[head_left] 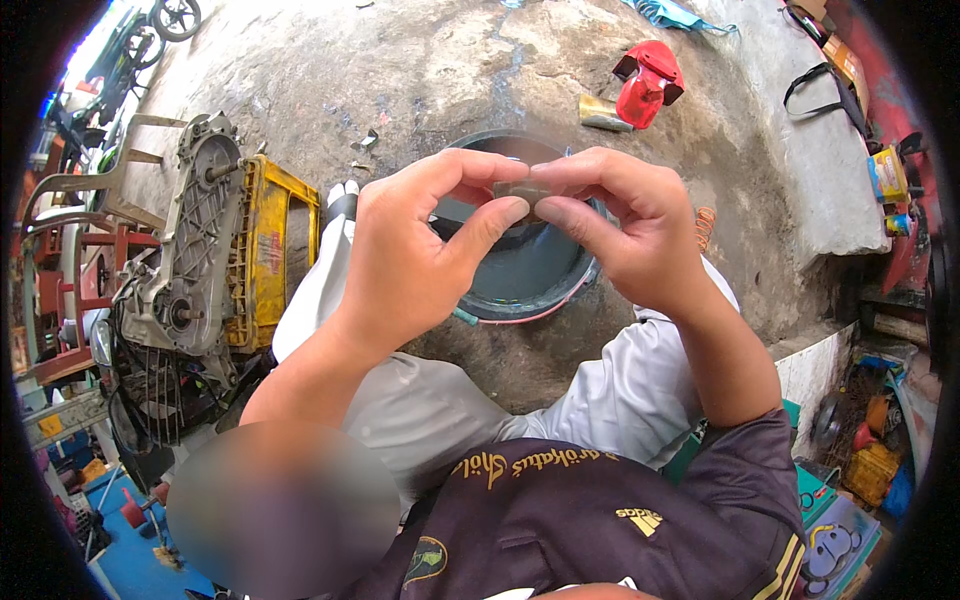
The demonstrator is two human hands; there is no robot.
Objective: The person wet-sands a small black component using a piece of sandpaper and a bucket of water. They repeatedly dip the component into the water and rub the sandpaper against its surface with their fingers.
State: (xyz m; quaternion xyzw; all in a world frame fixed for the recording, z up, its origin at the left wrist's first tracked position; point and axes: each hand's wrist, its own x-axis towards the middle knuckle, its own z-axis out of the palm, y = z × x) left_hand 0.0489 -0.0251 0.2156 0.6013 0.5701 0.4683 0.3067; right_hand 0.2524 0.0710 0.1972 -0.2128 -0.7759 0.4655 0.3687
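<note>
Between the thumbs and forefingers of both hands is a small, flat grey-brown piece [527,191], partly covered by the fingertips. What it is I cannot tell. My left hand [420,232] grips it from the left, and my right hand [626,214] grips it from the right, with the fingertips almost meeting. Below them, on the floor between my legs, stands a dark round bucket [525,296] with murky liquid in it. A pink-covered handle [551,313] lies along its near rim. My hands and wrists hide much of the bucket's far side.
At left, an engine crankcase [202,247] leans against a yellow plastic crate [274,255]. A red plastic motorcycle part [646,86] and a metal cylinder [602,112] lie on the concrete floor ahead. A coil spring [705,227] lies at right, near a raised concrete ledge [810,172].
</note>
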